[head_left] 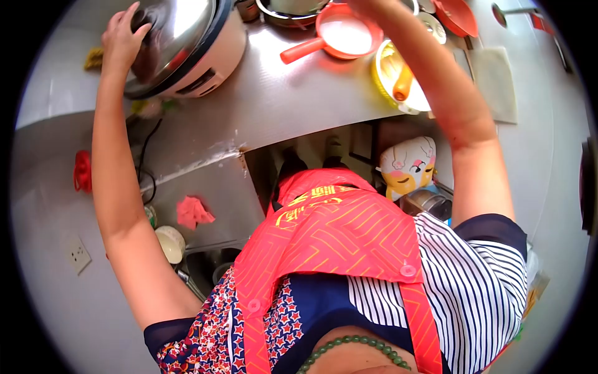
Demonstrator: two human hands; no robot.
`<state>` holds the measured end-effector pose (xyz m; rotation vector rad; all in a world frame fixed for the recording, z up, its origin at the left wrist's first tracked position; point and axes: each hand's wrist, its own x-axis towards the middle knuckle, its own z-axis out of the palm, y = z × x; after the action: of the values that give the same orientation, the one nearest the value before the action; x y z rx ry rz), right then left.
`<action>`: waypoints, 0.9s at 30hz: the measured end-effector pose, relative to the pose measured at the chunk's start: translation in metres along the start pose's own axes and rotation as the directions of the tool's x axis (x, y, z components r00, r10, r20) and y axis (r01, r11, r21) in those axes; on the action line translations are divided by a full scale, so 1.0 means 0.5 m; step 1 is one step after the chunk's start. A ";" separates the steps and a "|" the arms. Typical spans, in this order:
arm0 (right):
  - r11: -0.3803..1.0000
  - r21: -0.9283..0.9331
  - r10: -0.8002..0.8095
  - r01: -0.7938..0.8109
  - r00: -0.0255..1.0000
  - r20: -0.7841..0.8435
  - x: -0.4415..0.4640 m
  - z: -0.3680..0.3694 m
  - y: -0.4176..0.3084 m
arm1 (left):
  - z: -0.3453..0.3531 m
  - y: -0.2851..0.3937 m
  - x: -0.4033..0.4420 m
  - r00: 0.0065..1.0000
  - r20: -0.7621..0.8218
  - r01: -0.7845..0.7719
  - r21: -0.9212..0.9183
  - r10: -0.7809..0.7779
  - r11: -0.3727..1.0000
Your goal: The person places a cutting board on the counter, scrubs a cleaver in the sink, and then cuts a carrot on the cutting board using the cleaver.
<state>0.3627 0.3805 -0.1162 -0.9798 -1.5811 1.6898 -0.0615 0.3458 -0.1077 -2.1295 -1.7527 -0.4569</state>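
Observation:
At the upper left, my left hand has its thumb and fingers around the dark knob of a shiny metal lid. That lid sits on a large pale cooker. My right arm reaches up to the top edge, where only the wrist end of my right hand shows; its fingers are out of frame. Just below that wrist is a red-orange pan with a white inside. A yellow-rimmed bowl with an orange-handled tool in it lies beside my right forearm.
A dark-rimmed pan and a red dish stand along the back. A pale board lies at the right. Below the counter are a pink cloth, a cream bowl and a cartoon cushion-like item.

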 end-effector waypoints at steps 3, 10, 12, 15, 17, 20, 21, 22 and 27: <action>0.990 -0.135 0.027 -0.039 0.996 -0.090 -0.169 -0.006 0.031 | -0.050 0.171 0.018 0.984 -0.157 -0.103 -0.103 0.086 0.989; 0.982 -0.133 0.105 -0.135 0.972 -0.208 -0.442 -0.087 0.109 | -0.065 0.747 -0.053 0.932 0.124 -0.076 -0.852 0.341 0.519; 0.986 -0.080 0.112 -0.145 0.940 -0.322 -0.503 -0.125 0.134 | -0.028 0.872 -0.079 0.915 0.149 0.001 -0.931 0.374 0.366; 0.988 0.040 0.144 -0.147 0.820 -0.554 -0.614 -0.236 0.174 | 0.006 1.041 -0.088 0.926 0.092 -0.021 -0.956 0.366 0.294; 0.969 0.169 0.246 -0.180 0.666 -0.704 -0.677 -0.344 0.228 | 0.015 1.113 -0.083 0.854 0.207 0.056 -0.949 0.478 0.311; 0.949 0.264 0.311 -0.169 0.404 -0.860 -0.818 -0.554 0.285 | 0.006 1.220 -0.077 0.804 0.213 0.086 -0.966 0.556 0.246; 0.944 0.295 0.329 -0.147 0.347 -0.878 -0.862 -0.626 0.309 | 0.006 1.247 -0.076 0.782 0.237 0.120 -0.965 0.577 0.233; 0.939 0.281 0.328 -0.200 0.269 -0.905 -0.895 -0.681 0.314 | 0.008 1.274 -0.077 0.778 0.231 0.118 -0.967 0.584 0.226; 0.938 0.215 0.217 -0.271 -0.022 -0.976 -0.945 -0.854 0.323 | 0.018 1.368 -0.084 0.734 0.252 0.147 -0.965 0.631 0.216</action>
<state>0.9833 0.1979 -0.2312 -1.9554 -0.3649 0.5596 0.6030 0.1916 -0.1753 -3.8464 -1.3033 -1.0422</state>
